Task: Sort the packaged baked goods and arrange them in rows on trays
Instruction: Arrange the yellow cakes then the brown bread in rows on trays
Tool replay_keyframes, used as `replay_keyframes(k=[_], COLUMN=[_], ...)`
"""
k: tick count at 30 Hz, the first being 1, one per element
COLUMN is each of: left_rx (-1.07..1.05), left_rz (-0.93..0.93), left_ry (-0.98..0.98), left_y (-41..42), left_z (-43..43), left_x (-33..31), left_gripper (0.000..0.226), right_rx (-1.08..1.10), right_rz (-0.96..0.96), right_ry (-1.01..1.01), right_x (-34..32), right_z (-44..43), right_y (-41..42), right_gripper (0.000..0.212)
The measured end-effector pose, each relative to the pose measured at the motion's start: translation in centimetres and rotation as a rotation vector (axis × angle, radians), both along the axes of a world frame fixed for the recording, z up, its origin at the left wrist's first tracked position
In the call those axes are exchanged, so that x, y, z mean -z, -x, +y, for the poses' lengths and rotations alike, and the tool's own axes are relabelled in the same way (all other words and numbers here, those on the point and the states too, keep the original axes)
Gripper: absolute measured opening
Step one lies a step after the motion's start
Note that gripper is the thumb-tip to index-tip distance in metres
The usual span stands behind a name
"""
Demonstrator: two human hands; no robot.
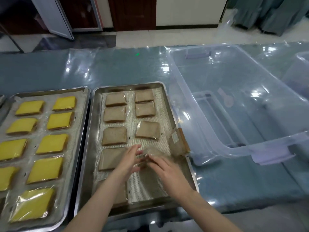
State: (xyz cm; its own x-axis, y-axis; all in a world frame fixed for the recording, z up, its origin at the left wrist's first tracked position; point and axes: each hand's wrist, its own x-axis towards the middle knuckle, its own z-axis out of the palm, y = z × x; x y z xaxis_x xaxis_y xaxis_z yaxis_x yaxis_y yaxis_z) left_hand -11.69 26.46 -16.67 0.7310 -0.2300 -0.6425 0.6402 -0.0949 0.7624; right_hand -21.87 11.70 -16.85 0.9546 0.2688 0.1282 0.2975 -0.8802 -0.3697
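A steel tray (97, 131) in the middle holds several brown packaged slices (115, 99) in two rows. Over its lower right part, my right hand (164, 169) holds a blurred brown packaged slice (156, 152) by its near edge. My left hand (129, 160) touches the same package's left side with its fingers straight. My left forearm hides part of a slice at the tray's near left. One more wrapped brown slice (178, 142) leans tilted against the tray's right rim. The tray on the left (83, 124) carries several yellow packaged cakes (57, 120) in rows.
A large clear plastic bin (209, 134) stands right of the middle tray, close to its rim. A second clear container (301, 72) shows at the far right edge. Shiny plastic sheeting (117, 67) covers the table. Beyond the table are floor and doors.
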Motion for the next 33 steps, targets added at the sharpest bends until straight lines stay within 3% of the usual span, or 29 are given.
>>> replay_keyframes(k=[4, 7, 11, 14, 19, 22, 27, 33], left_rx=[0.106, 0.202, 0.303, 0.300, 0.189, 0.194, 0.251, 0.193], left_rz=[-0.096, -0.267, -0.442, -0.530, -0.578, -0.589, -0.587, -0.646], left_ry=[-0.201, -0.386, -0.575, -0.659, -0.664, -0.664, -0.638, -0.630], left_y=[1.0, 2.1, 3.4, 4.3, 4.3, 3.4, 2.0, -0.1], left_z=[0.4, 0.5, 0.5, 0.4, 0.6, 0.7, 0.6, 0.3], left_x=[0.9, 1.4, 1.9, 2.2, 1.6, 1.1, 0.7, 0.0], left_gripper=[0.023, 0.022, 0.035, 0.032, 0.032, 0.040, 0.035, 0.035], right_rx=[-0.042, 0.177, 0.602, 0.644, 0.612, 0.605, 0.631, 0.643], right_rz=[0.112, 0.128, 0.238, 0.369, 0.313, 0.285, 0.382, 0.330], right_ry=[-0.088, -0.247, -0.156, -0.254, -0.497, -0.500, -0.446, -0.469], right_x=[1.0, 1.0, 1.4, 2.3, 2.2, 1.6, 1.0, 0.5], right_z=[0.1, -0.1, -1.5, -0.9, 0.4, 0.7, 0.2, -0.2], right_y=[1.0, 1.7, 2.6, 2.9, 1.4, -0.4, -2.8, -4.6], right_gripper=[0.045, 0.036, 0.044, 0.051, 0.053, 0.059, 0.040, 0.053])
